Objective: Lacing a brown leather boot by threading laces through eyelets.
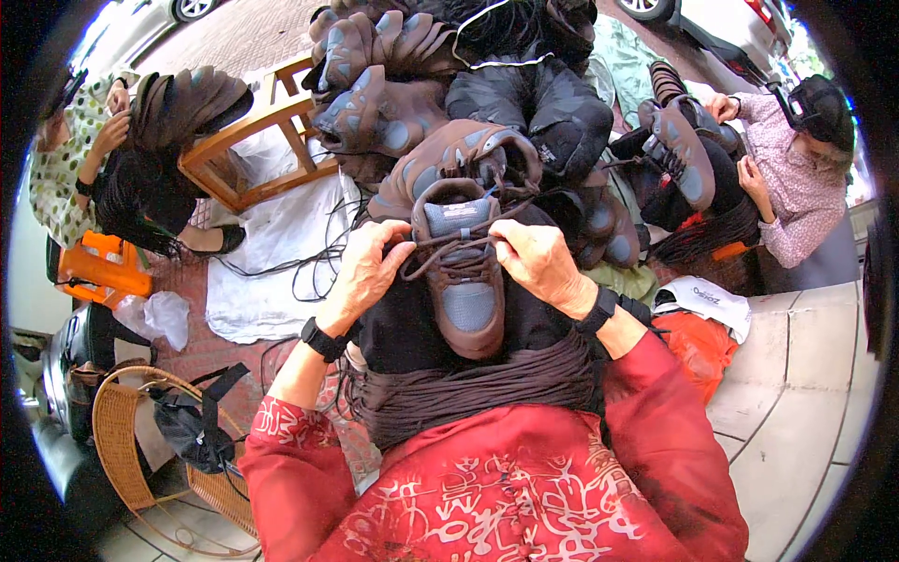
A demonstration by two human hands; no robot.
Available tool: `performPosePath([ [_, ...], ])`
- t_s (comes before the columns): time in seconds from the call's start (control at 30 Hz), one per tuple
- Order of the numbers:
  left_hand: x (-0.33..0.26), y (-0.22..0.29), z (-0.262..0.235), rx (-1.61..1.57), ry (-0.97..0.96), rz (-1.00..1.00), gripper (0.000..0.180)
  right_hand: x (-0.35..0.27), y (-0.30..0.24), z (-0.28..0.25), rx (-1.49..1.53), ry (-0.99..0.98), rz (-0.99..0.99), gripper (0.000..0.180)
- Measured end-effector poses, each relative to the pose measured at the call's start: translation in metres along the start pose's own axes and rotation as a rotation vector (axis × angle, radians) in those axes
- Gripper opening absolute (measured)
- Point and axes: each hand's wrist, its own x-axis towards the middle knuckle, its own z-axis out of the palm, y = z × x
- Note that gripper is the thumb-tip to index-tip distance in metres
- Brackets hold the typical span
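A brown shoe with blue-grey panels point(465, 304) rests on my lap, its toe toward me. Dark brown laces point(459, 245) cross over its tongue. At the left of the shoe's opening, my left hand point(372, 265) pinches one lace with thumb and forefinger. My right hand point(541, 265) grips the lace on the other side, its fingers closed. A bundle of brown shoelaces point(478, 403) lies across my waist. Just beyond the shoe sits another brown shoe point(421, 169) of the same kind.
Piled shoes point(384, 112) and black shoes point(538, 112) stand ahead. A wooden stool point(248, 197) lies by a white sheet point(248, 290) at the left. Two people sit at either side, with shoes by them. A wicker chair point(117, 450) and an orange bag point(698, 351) flank me.
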Motion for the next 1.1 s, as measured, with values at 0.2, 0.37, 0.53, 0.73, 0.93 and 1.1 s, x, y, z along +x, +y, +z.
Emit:
performPosePath([
  [0.2,0.005,-0.004,-0.001,-0.230,-0.052,-0.192,0.020,-0.007,-0.009,-0.017,0.391,-0.268,0.424,0.020],
  [0.37,0.010,0.001,-0.016,-0.763,-0.005,-0.445,0.021,-0.017,-0.003,-0.011,0.385,-0.292,0.412,0.022],
  [0.53,0.008,-0.002,-0.030,-0.999,0.036,-0.450,0.019,-0.016,0.000,-0.004,0.414,-0.267,0.416,0.018],
  [0.73,0.002,-0.009,-0.026,-1.070,0.091,-0.569,0.017,-0.015,0.002,-0.004,0.443,-0.259,0.511,0.015],
  [0.93,0.003,-0.013,-0.022,-1.084,0.063,-0.591,0.015,-0.011,0.003,-0.001,0.370,-0.017,0.258,0.012],
  [1.1,0.002,-0.011,-0.020,-1.082,0.082,-0.621,0.013,-0.009,0.002,-0.001,0.467,-0.061,0.327,0.011],
])
